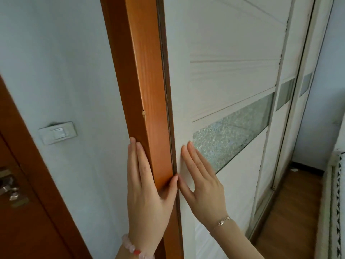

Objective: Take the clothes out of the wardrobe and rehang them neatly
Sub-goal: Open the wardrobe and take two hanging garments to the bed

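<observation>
The wardrobe's white sliding door [220, 43] fills the middle, with a frosted glass strip [233, 131] across it. It sits fully against an orange wooden frame post [143, 81] on its left. My left hand [147, 191] lies flat along that post, fingers straight, thumb at the seam between post and door. My right hand [201, 184] presses flat on the white door just right of the seam, fingers straight and pointing up. No clothes are visible; the door hides the wardrobe's inside.
More white sliding panels [287, 109] run off to the right. A wall switch [57, 132] sits on the pale wall at left, beside a brown room door with a metal handle [9, 186]. Wooden floor [291, 208] lies at lower right, next to a patterned fabric edge [338, 202].
</observation>
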`<control>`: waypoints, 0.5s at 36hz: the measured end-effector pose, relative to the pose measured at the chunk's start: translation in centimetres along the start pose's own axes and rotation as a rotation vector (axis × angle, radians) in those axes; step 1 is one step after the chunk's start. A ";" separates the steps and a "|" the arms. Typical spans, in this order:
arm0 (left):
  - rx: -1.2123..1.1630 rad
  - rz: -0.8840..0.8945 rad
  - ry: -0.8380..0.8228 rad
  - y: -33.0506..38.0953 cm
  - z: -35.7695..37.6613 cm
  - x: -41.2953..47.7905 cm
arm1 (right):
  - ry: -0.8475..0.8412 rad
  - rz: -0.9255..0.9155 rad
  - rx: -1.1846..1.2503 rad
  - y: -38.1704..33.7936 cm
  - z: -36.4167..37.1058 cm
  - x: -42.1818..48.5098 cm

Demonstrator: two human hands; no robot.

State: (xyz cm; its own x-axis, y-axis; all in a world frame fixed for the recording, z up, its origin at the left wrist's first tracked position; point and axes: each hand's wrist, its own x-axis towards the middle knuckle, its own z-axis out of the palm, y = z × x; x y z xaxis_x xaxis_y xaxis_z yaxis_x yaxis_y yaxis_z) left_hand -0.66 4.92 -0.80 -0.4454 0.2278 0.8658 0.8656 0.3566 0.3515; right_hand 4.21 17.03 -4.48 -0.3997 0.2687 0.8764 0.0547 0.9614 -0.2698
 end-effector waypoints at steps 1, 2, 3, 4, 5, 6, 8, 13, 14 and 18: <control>0.000 -0.022 0.005 0.2 0.0 -0.1 | 0.014 0.005 0.028 0.2 0.0 0.1; -0.004 -0.043 0.011 0.5 -0.1 -0.2 | 0.027 0.011 0.055 0.4 0.0 0.3; -0.010 -0.065 0.017 0.8 0.0 -0.3 | 0.038 0.016 0.078 0.7 -0.1 0.4; -0.014 -0.090 0.023 1.0 0.0 -0.6 | 0.043 0.021 0.097 1.0 -0.1 0.6; -0.010 -0.114 0.033 1.3 0.2 -0.8 | 0.042 0.025 0.115 1.4 -0.2 0.7; 0.001 -0.136 0.044 1.7 0.4 -1.2 | 0.035 0.026 0.133 1.8 -0.4 0.9; 0.010 -0.180 0.073 2.8 0.8 -2.0 | 0.016 0.028 0.166 2.9 -0.6 1.3; 0.040 -0.097 0.181 4.7 3.3 -5.7 | -0.023 0.038 0.185 5.6 -1.1 2.2; 0.035 -0.058 0.190 4.9 4.0 -6.4 | -0.026 0.041 0.189 6.1 -1.2 2.4; -0.005 0.025 0.099 5.7 7.6 -7.6 | -0.033 0.045 0.194 8.0 -1.4 2.9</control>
State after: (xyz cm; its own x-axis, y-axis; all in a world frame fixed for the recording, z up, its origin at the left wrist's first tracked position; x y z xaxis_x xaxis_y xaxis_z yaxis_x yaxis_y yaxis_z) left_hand 5.93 12.09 -8.05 -0.3990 0.1460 0.9052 0.8774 0.3476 0.3307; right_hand 4.75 25.60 -3.52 -0.4306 0.3064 0.8490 -0.1031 0.9178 -0.3835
